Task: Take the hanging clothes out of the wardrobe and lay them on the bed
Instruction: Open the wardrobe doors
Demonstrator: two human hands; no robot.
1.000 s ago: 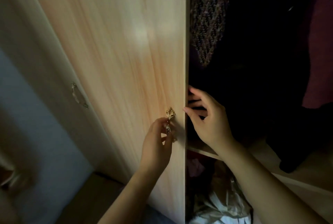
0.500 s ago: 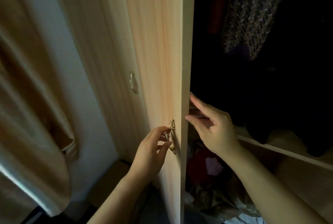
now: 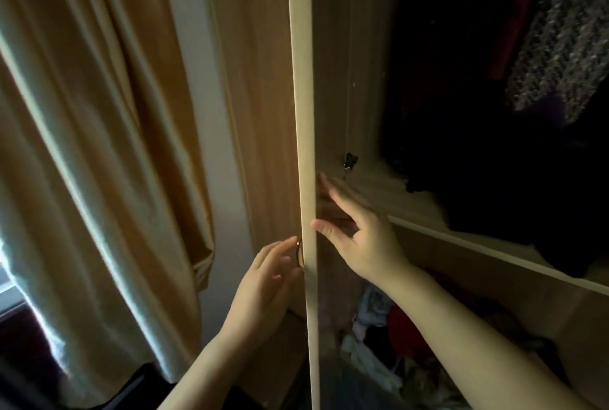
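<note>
The wooden wardrobe door [image 3: 303, 113] stands swung wide, edge-on to me. My left hand [image 3: 263, 281] is on its outer side, fingers loosely extended, fingertips touching the small gold handle [image 3: 299, 254]. On the inner side my right hand [image 3: 357, 238] has its fingers spread against the door and holds nothing. Inside the wardrobe hang a grey knitted garment [image 3: 560, 47], a dark red garment [image 3: 514, 30] and black clothes [image 3: 478, 152] that reach down onto the shelf. Their hangers and the rail are out of view.
A beige curtain [image 3: 99, 146] hangs at the left beside a strip of white wall [image 3: 194, 63]. A wooden shelf [image 3: 494, 248] crosses the wardrobe below the hanging clothes. Under it lies a pile of mixed clothes [image 3: 395, 343]. A metal hinge [image 3: 350, 159] sits on the inner side panel.
The door has swung further open and now shows only its edge. My left hand has loosened from a pinch on the handle to extended fingers. More of the wardrobe's inside and the curtain show.
</note>
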